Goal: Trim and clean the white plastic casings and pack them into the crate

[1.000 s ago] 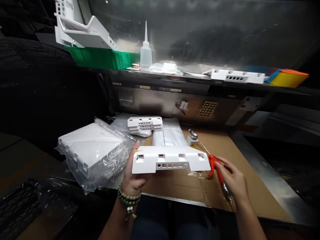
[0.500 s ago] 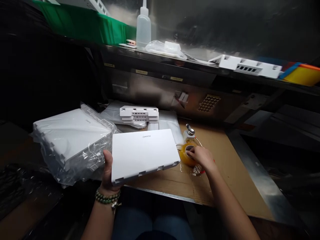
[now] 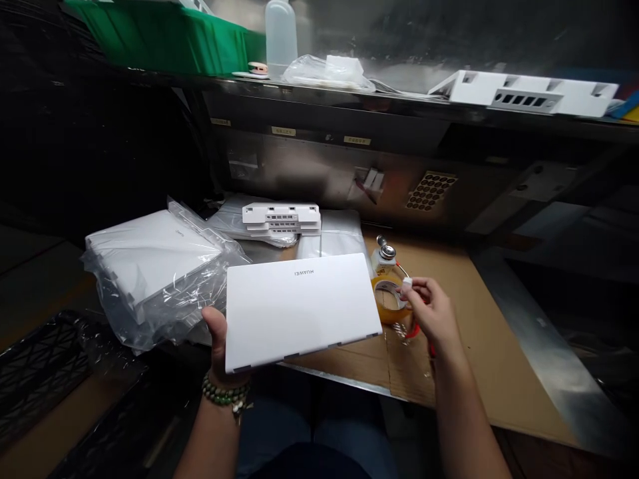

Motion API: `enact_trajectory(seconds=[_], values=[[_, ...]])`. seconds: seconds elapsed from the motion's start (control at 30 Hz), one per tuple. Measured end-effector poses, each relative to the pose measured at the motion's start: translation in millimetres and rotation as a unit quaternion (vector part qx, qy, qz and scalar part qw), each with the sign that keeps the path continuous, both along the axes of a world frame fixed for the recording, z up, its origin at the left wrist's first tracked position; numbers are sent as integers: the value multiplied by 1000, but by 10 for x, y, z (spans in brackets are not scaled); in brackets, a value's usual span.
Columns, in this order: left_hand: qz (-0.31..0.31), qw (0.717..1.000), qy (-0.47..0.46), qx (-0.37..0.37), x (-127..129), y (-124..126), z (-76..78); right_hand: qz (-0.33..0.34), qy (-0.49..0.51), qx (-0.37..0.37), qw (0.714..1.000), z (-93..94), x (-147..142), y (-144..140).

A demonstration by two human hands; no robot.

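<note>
My left hand (image 3: 218,339) grips the left edge of a flat white plastic cover (image 3: 298,307) with a grey logo, held level above the cardboard. My right hand (image 3: 433,311) rests on the cardboard just right of the cover, its fingertips pinching a small white piece at the roll of yellowish tape (image 3: 389,299). Red-handled scissors (image 3: 415,327) lie mostly hidden under that hand.
A bag of white covers (image 3: 154,269) lies at the left. A stack of white parts (image 3: 281,219) sits behind on clear bags. A small metal-topped item (image 3: 385,256) stands behind the tape. The shelf above bears a green bin (image 3: 164,36), a bottle (image 3: 281,30) and a white housing (image 3: 524,93).
The cover was turned from its slotted edge facing me to its flat face up. My right hand left the scissors, reached the tape roll, and now pinches something at it.
</note>
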State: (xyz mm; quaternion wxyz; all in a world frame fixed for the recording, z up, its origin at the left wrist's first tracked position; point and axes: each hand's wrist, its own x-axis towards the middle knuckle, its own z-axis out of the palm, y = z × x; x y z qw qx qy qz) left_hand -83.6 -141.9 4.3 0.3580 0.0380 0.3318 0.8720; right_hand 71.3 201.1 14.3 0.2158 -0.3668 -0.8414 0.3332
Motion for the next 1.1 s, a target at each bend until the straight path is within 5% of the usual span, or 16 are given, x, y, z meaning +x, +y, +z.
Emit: enact_trajectory(seconds=[0.07,0.13,0.23,0.43,0.57,0.67,0.83,0.97,1.1], values=[[16,1000,3,-1,23,-16,-20,-1,143,-93,985,-2,103,-177],[23,1000,8,4,52,6,-23,5,277,-209,938,-26,158,-376],[-23,999,2,31,111,92,33,11,353,-325,877,-88,180,-619],[-97,989,3,110,170,242,188,-32,378,-395,837,-171,176,-750],[-73,997,-2,31,202,213,160,-35,375,-413,830,-121,139,-813],[-28,996,27,-77,240,133,138,-51,347,-390,851,-77,71,-908],[-31,962,132,-235,166,88,306,-76,411,-246,875,-123,16,-1016],[10,953,140,-268,105,160,366,-19,464,-126,877,-227,48,-987],[77,918,264,-285,197,157,348,-25,442,-79,893,-178,92,-874]])
